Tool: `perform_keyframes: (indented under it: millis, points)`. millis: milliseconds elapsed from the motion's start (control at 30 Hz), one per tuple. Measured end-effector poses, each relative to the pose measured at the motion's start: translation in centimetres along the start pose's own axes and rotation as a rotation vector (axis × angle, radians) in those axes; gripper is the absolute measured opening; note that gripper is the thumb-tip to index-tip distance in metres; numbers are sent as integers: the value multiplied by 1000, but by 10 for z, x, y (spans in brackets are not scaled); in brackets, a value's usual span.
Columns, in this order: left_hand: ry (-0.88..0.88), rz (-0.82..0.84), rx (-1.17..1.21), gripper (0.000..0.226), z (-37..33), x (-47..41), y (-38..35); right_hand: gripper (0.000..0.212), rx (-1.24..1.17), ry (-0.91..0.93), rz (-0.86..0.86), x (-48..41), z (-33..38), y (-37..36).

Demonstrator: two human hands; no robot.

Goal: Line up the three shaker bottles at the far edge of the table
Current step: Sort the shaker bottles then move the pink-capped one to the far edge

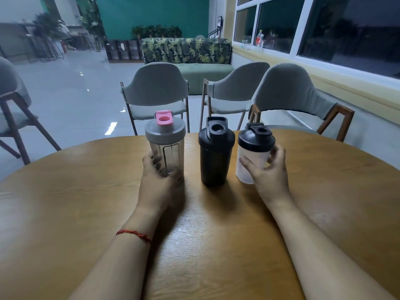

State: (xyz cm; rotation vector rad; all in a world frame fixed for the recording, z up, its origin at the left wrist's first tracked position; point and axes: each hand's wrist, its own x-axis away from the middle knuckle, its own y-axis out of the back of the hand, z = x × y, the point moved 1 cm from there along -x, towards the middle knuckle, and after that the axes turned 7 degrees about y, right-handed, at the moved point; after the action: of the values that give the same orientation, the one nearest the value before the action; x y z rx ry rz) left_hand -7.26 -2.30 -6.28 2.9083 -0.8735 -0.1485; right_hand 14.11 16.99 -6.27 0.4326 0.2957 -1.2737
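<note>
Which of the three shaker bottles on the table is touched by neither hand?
The all-black shaker bottle in the middle. The left hand wraps the pink-capped bottle, and the right hand wraps the white bottle with the black lid.

Round wooden table (65,202) under you, grain catching light. Three grey chairs (155,92) (233,87) (290,92) just past its far edge, a fourth (10,98) off to your left. Behind them, green sofa (201,70) with leaf-print back. Teal wall (151,14) beyond, plants (157,31) along its foot. Your right: dark windows (324,29), bottles (259,40) on sill. Glossy tile floor (71,83) throwing reflections.
</note>
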Motion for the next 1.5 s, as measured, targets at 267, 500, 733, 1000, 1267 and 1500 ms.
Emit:
perform_keyframes:
  millis: [267, 500, 733, 1000, 1267, 1500]
  points:
    - [-12, -18, -13, 70, -1, 1, -2, 112, 0, 11, 5, 6, 5, 1]
    - [-11, -39, -48, 71, -2, 3, -4, 91, 196, 422, -117, 22, 54, 15]
    - [-56, -122, -21, 72, -12, 13, 3, 61, 150, 685, -19, 43, 106, -14]
    - [-212, -130, -119, 71, -39, 24, 55, 95, 67, 402, 389, 49, 170, -105]
    - [-380, -28, -490, 69, -15, -12, 189, 97, 15, 410, 464, 50, 200, -213]
    - [143, -399, -465, 34, 32, -65, 293, 92, 24, 391, 582, 21, 211, -318]
